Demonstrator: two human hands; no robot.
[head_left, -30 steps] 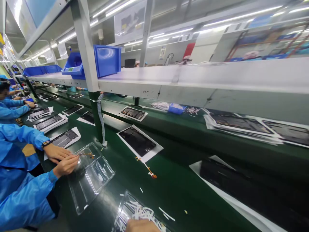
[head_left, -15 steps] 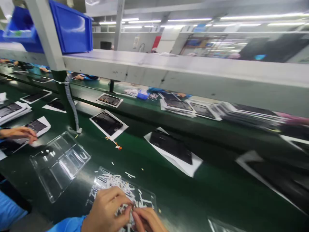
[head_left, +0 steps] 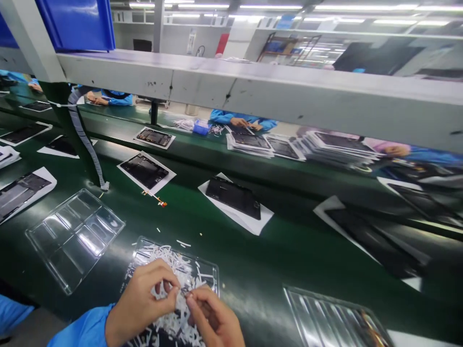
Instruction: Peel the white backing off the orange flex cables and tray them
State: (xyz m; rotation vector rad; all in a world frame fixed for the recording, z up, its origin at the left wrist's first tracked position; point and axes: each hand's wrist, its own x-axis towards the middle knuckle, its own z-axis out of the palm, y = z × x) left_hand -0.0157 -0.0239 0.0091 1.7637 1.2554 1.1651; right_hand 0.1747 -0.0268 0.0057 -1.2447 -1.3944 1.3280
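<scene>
My left hand [head_left: 144, 301] is closed in a pinch, thumb against fingertips. Close beside it, my right hand [head_left: 217, 315] also pinches, its fingertips almost meeting those of the left. Whatever lies between the fingertips is too small to make out. Both hands are over a clear plastic tray [head_left: 215, 272] heaped with thin white strips [head_left: 159, 254]. A few loose strips [head_left: 183, 243] lie on the green surface just beyond the tray.
A divided clear tray [head_left: 60, 260] lies left. Dark flat panels on white sheets [head_left: 235, 197] line the green bench [head_left: 253, 270]. A ribbed clear tray [head_left: 325, 315] is at lower right. A post [head_left: 85, 140] and white shelf [head_left: 253, 94] stand ahead. Co-workers' hands [head_left: 246, 123] show opposite.
The view has swung right and down, showing more of the ribbed tray. My hands stay over the strips, fingertips slightly farther apart. A neighbour's hand at the left has left view.
</scene>
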